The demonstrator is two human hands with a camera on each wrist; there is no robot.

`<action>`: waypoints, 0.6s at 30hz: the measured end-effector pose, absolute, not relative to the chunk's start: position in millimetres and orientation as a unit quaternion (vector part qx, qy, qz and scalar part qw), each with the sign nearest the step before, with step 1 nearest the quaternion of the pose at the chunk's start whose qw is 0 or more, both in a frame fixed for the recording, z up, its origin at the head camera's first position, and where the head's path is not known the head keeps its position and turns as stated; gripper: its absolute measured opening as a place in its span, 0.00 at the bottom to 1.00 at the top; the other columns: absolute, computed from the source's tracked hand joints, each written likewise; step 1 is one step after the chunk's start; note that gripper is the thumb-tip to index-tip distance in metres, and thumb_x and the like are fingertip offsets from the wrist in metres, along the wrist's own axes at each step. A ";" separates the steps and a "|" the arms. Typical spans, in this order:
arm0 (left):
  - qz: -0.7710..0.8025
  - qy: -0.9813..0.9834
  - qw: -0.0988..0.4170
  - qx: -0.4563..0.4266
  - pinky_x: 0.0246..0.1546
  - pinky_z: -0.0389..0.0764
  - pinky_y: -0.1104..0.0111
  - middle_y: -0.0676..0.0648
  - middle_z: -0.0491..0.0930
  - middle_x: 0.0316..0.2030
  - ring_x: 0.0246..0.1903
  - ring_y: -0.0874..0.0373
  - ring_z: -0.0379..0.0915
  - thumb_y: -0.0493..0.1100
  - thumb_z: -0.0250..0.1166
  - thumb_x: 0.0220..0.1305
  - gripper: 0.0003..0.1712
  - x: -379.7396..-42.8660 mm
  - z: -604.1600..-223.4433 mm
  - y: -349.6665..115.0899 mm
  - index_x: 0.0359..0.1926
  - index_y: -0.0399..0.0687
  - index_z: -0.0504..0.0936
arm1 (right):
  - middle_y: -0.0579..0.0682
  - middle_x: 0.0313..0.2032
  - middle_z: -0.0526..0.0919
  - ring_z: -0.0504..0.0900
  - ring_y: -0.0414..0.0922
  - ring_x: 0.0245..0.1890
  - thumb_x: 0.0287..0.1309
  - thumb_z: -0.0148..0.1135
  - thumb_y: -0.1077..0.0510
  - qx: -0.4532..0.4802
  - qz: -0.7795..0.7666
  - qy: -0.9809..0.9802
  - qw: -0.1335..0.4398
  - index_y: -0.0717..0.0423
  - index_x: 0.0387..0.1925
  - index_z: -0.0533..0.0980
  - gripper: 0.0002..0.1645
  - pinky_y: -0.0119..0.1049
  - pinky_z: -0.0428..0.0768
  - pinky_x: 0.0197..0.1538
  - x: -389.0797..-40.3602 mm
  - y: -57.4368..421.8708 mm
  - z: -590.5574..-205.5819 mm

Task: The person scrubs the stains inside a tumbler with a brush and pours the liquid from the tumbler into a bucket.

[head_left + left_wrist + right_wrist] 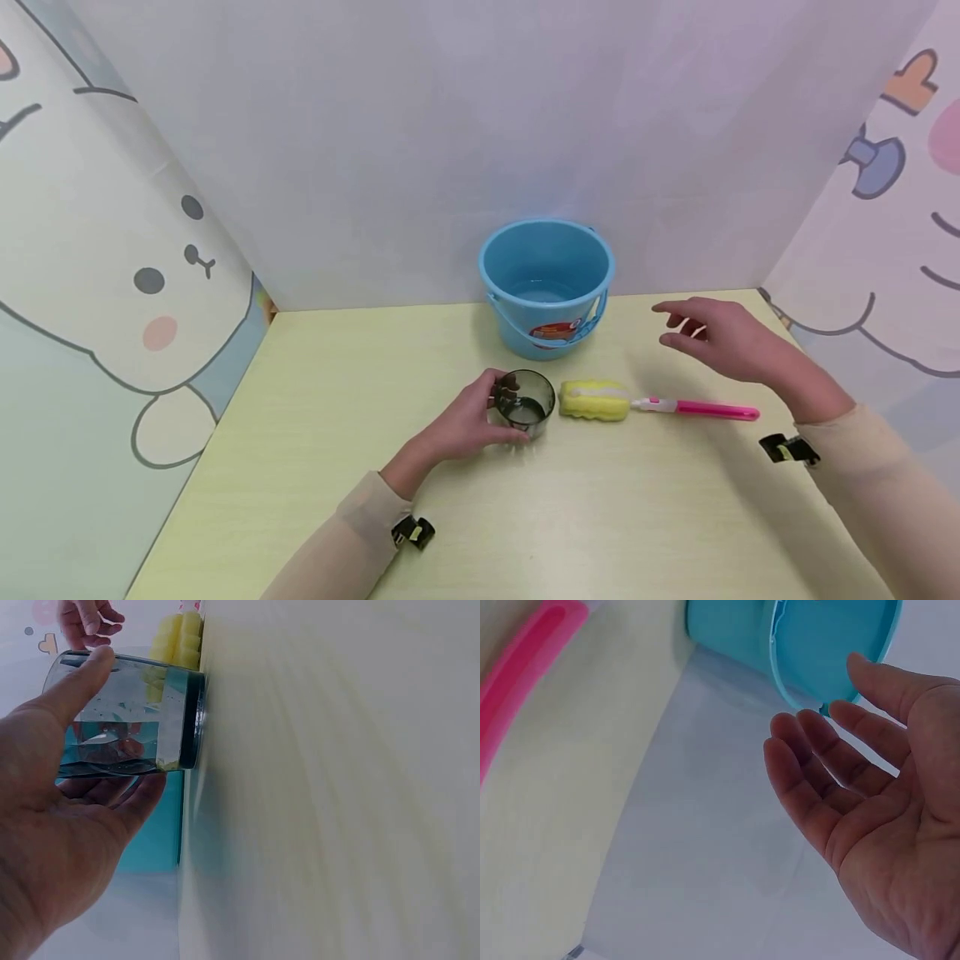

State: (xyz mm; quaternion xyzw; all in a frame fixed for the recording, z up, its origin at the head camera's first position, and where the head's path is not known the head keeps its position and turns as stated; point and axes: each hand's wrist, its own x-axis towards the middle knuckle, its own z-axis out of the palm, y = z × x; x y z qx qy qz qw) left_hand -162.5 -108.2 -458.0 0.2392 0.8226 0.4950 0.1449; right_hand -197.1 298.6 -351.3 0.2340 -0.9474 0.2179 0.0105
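Note:
A dark tinted glass cup (528, 408) stands upright on the table, and my left hand (474, 421) grips it from the left. In the left wrist view the thumb lies along one side of the cup (124, 712) and the fingers wrap the other. Just right of the cup lies a bottle brush with a yellow sponge head (595, 401) and a pink and white handle (716, 409). My right hand (712, 333) hovers above and behind that handle, its fingers loosely bent and holding nothing. The right wrist view shows its palm (900, 855) bare.
A blue bucket (510, 321) with its handle hanging down at the front stands behind the cup and brush, near the back wall (375, 167). Cartoon-printed panels (187, 333) flank the pale yellow table (337, 375) left and right.

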 end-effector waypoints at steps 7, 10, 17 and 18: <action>0.498 0.820 0.146 0.241 0.69 0.74 0.57 0.46 0.75 0.65 0.65 0.54 0.73 0.51 0.85 0.56 0.48 -162.2 -458.3 -108.6 0.69 0.44 0.67 | 0.57 0.51 0.85 0.86 0.55 0.48 0.73 0.68 0.54 0.194 0.252 -0.948 0.002 0.59 0.71 0.74 0.30 0.53 0.86 0.50 -211.2 285.3 -332.2; 0.499 0.819 0.147 0.242 0.69 0.74 0.57 0.46 0.75 0.64 0.65 0.54 0.73 0.50 0.85 0.56 0.48 -162.4 -458.2 -108.5 0.69 0.44 0.67 | 0.59 0.51 0.86 0.86 0.57 0.49 0.74 0.67 0.52 0.185 0.263 -0.947 0.003 0.59 0.72 0.74 0.31 0.53 0.87 0.49 -217.8 279.8 -326.2; 0.498 0.820 0.147 0.241 0.69 0.74 0.57 0.47 0.75 0.64 0.65 0.54 0.73 0.50 0.85 0.56 0.48 -162.4 -457.4 -108.5 0.69 0.44 0.67 | 0.62 0.54 0.85 0.84 0.60 0.52 0.76 0.64 0.50 0.160 0.282 -0.946 -0.004 0.58 0.73 0.72 0.32 0.54 0.87 0.49 -234.2 267.8 -312.2; 0.497 0.820 0.147 0.241 0.69 0.74 0.57 0.47 0.75 0.64 0.65 0.54 0.73 0.50 0.85 0.56 0.47 -162.3 -457.2 -108.6 0.69 0.44 0.67 | 0.62 0.54 0.84 0.84 0.60 0.52 0.76 0.64 0.49 0.156 0.284 -0.946 -0.005 0.58 0.74 0.72 0.32 0.55 0.87 0.49 -237.0 266.4 -310.5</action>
